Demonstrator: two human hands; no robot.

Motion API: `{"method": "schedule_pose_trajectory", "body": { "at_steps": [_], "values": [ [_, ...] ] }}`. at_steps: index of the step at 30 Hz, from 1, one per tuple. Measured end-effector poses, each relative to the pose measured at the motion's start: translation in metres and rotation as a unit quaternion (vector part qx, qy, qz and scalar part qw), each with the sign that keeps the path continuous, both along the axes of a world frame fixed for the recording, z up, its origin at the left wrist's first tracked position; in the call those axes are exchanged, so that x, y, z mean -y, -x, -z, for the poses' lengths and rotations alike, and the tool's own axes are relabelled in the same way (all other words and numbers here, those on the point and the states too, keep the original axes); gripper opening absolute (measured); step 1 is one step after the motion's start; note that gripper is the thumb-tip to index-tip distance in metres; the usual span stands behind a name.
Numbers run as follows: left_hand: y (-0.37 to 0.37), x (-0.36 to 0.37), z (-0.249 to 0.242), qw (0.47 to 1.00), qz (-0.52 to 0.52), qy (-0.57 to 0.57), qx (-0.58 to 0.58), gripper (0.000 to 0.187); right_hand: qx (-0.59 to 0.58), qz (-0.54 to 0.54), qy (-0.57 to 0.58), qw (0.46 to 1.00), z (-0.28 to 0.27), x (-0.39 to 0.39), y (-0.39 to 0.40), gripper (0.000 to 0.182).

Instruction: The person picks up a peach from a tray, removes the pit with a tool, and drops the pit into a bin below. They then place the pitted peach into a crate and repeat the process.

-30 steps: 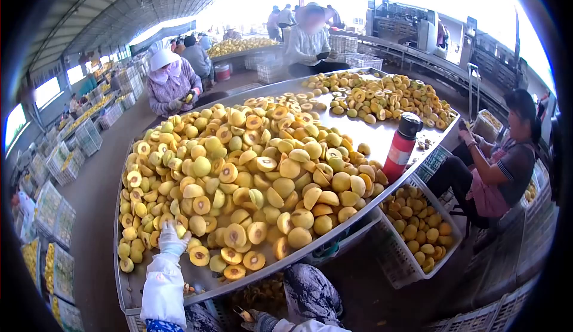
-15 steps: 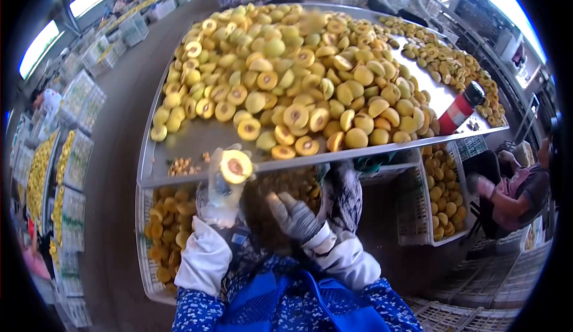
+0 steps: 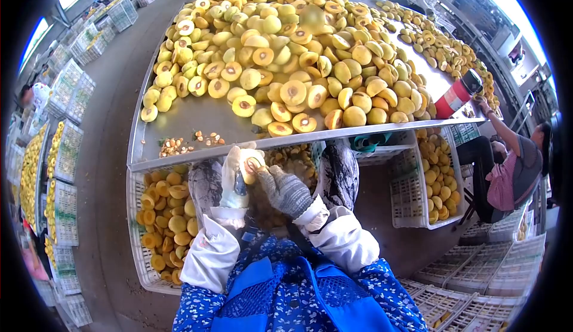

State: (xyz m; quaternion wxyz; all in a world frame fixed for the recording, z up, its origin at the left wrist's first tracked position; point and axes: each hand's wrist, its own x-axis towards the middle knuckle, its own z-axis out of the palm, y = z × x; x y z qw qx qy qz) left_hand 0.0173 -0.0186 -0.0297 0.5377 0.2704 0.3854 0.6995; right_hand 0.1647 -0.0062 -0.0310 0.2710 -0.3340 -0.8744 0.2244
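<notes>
Head camera: my gloved left hand [image 3: 234,180] grips one peach half [image 3: 252,162] just below the steel table [image 3: 179,120] edge; my right hand [image 3: 285,190], fingers curled together, touches it. Two crates of peaches flank my knees.

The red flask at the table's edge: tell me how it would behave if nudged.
The red flask is tall and narrow, so it probably tips easily. Its round body would likely roll once down. It stands close to the metal table edge, so a fall seems possible.
</notes>
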Motion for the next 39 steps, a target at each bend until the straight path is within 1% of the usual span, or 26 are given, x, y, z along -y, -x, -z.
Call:
{"method": "schedule_pose_trajectory", "body": {
  "at_steps": [1,4,7,9,10,11,13,14,15,16,17,18,19,20,21,23,25,26,29,31,33,34,35,36,38,39],
  "values": [
    [-0.001,0.002,0.005,0.999,-0.018,-0.001,-0.041,0.048,0.006,0.003,-0.02,1.0,0.003,0.001,0.002,0.024],
    [-0.004,0.003,0.018,0.998,-0.042,0.02,-0.032,0.044,-0.034,0.001,0.106,0.994,0.01,0.0,0.006,0.024],
    [-0.014,0.009,0.015,0.993,-0.088,-0.01,-0.083,0.039,-0.09,-0.001,0.092,0.992,0.019,0.002,0.005,0.03],
    [-0.018,0.012,0.007,0.951,-0.142,-0.036,-0.271,0.037,-0.064,-0.013,0.048,0.997,0.027,0.002,0.004,0.031],
    [-0.019,0.013,0.007,0.946,-0.148,-0.029,-0.286,0.036,-0.051,-0.018,0.025,0.998,0.023,0.002,0.004,0.031],
    [-0.02,0.013,0.006,0.941,-0.155,-0.022,-0.301,0.036,-0.042,-0.02,0.063,0.997,0.018,0.004,0.003,0.031],
    [-0.018,0.013,0.01,0.977,-0.123,0.027,-0.173,0.034,-0.022,-0.018,0.132,0.991,0.001,0.006,0.0,0.032],
    [-0.021,0.015,0.008,0.921,-0.161,-0.013,-0.354,0.035,0.016,-0.03,-0.028,0.999,0.017,0.008,-0.002,0.033],
    [-0.026,0.017,0.005,0.952,-0.144,-0.036,-0.269,0.039,-0.015,-0.046,-0.013,0.999,0.014,0.006,-0.004,0.034],
    [-0.022,0.018,0.014,0.932,-0.152,-0.046,-0.325,0.044,-0.031,-0.058,-0.031,0.997,0.021,0.006,-0.005,0.035],
    [-0.013,0.016,0.043,0.966,-0.127,-0.024,-0.222,0.045,0.042,-0.072,-0.118,0.99,0.029,0.006,-0.007,0.034],
    [-0.015,0.016,0.039,0.977,-0.103,0.008,-0.187,0.046,0.041,-0.092,-0.116,0.988,0.048,0.003,-0.005,0.034],
    [-0.016,0.019,0.03,0.91,-0.132,-0.016,-0.392,0.041,-0.005,-0.091,-0.065,0.994,0.045,0.003,-0.006,0.034],
    [-0.02,0.019,0.026,0.939,-0.125,0.023,-0.319,0.038,-0.022,-0.076,-0.06,0.995,0.028,0.006,-0.011,0.028],
    [-0.017,0.016,0.039,0.932,-0.132,0.003,-0.338,0.039,-0.037,-0.076,0.028,0.996,0.015,0.008,-0.014,0.029],
    [-0.02,0.017,0.036,0.979,-0.081,0.028,-0.187,0.038,-0.043,-0.063,0.161,0.984,0.033,0.004,-0.009,0.03],
    [-0.024,0.015,0.033,0.985,-0.097,0.051,-0.135,0.035,-0.077,-0.06,0.164,0.982,0.035,0.007,-0.009,0.03],
    [-0.025,0.017,0.029,0.961,-0.118,0.024,-0.251,0.035,-0.112,-0.021,0.349,0.93,0.031,0.006,-0.004,0.033],
    [-0.042,0.018,0.011,0.959,-0.171,-0.007,-0.224,0.033,-0.198,-0.021,0.49,0.849,0.018,0.01,-0.002,0.038],
    [-0.047,0.018,0.004,0.966,-0.184,-0.008,-0.182,0.031,-0.24,-0.036,0.511,0.825,0.017,0.01,0.001,0.042],
    [-0.034,0.015,0.021,0.978,-0.151,0.019,-0.139,0.031,-0.255,-0.025,0.527,0.81,0.012,0.015,0.001,0.045],
    [-0.032,0.016,0.022,0.979,-0.146,0.02,-0.137,0.031,-0.256,-0.031,0.496,0.829,0.03,0.012,0.005,0.044],
    [-0.033,0.017,0.019,0.977,-0.144,0.015,-0.158,0.03,-0.258,-0.038,0.493,0.83,0.025,0.013,0.005,0.044],
    [-0.035,0.016,0.015,0.974,-0.139,0.009,-0.179,0.03,-0.289,-0.027,0.531,0.796,0.028,0.015,0.012,0.045],
    [-0.039,0.014,0.006,0.969,-0.12,0.0,-0.218,0.03,-0.22,-0.011,0.536,0.815,0.007,0.013,0.007,0.047],
    [-0.041,0.013,0.001,0.964,-0.109,-0.004,-0.241,0.029,-0.252,-0.027,0.525,0.812,0.034,0.011,0.018,0.05]
  ]
}}
